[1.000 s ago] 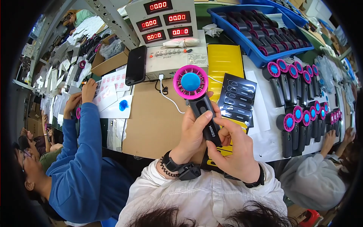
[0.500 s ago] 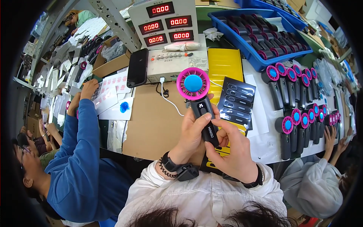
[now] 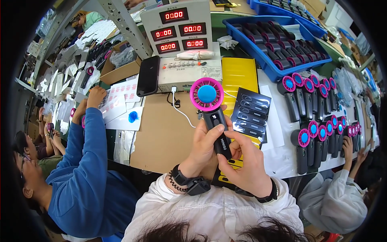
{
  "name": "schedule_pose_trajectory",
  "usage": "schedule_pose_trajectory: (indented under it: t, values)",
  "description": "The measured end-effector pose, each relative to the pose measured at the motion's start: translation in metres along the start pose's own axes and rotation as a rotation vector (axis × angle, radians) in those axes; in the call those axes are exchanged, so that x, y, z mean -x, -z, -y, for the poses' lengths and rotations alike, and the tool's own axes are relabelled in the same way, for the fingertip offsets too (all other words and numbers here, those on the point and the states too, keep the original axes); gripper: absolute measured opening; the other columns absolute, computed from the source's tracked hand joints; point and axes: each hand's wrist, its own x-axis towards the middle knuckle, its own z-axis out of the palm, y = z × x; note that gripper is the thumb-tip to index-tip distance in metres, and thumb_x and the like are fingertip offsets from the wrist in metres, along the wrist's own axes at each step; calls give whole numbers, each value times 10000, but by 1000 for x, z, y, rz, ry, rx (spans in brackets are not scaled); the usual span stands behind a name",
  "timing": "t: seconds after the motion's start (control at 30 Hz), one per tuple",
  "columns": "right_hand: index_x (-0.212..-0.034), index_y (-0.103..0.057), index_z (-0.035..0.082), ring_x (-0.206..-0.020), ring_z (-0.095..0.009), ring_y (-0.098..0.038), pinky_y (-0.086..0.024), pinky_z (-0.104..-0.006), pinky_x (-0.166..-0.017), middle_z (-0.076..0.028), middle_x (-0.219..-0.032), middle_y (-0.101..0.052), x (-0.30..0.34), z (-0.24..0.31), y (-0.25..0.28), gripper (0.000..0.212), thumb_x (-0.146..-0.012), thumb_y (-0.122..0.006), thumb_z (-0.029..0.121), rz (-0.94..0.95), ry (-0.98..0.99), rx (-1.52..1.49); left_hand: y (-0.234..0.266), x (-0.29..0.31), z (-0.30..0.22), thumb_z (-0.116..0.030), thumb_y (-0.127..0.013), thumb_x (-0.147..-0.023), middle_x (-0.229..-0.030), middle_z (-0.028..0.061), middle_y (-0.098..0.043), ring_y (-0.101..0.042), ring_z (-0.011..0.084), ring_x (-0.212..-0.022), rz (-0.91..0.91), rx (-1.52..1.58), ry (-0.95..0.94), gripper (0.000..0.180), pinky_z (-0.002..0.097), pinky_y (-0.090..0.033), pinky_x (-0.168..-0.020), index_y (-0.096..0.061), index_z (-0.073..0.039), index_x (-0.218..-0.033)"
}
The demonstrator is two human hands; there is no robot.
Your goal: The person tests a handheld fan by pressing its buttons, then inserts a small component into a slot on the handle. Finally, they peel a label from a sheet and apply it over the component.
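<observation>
A handheld fan (image 3: 210, 105) with a pink ring, blue hub and black handle stands upright above the workbench. My left hand (image 3: 204, 144) wraps the handle from the left, thumb on its front. My right hand (image 3: 246, 161) holds the lower end of the handle, fingertips on a small label there. Just right of the fan lies a black sheet of labels (image 3: 250, 117) on a yellow pad (image 3: 238, 72). A brown cardboard mat (image 3: 161, 133) lies under my hands.
A grey tester box (image 3: 177, 36) with red number displays stands behind, a black phone (image 3: 148, 75) leaning on it. Several finished fans (image 3: 310, 105) lie in rows at right, near a blue tray (image 3: 278, 40) of black handles. A person in a blue sleeve (image 3: 84, 161) works at left.
The fan and both hands have stayed nearly in place; my right fingers have shifted slightly on the lower handle. The person at left keeps a hand on the white sheets.
</observation>
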Motion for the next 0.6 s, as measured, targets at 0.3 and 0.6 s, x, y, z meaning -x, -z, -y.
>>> schedule_pose_trajectory:
  t: [0.3, 0.6]
  values:
    - [-1132, -478, 11, -534, -114, -456, -383, -232, -486, -26, -635, -471, 2, 1, -2, 510, -670, -692, -10, 10, -19, -4, 1, 3, 4, -160, -491, -884, -940, 99, -549, -540, 142, -851, -74, 48, 29, 425, 262, -450, -761, -383, 14, -1257]
    - [-1126, -483, 12, -530, -112, -444, -378, -231, -486, -20, -643, -459, 4, 0, -5, 506, -667, -695, -8, 15, -30, -7, 3, 4, 7, -216, -467, -915, -903, 92, -559, -548, 135, -800, -151, 66, 87, 400, 246, -454, -726, -408, 18, -1234]
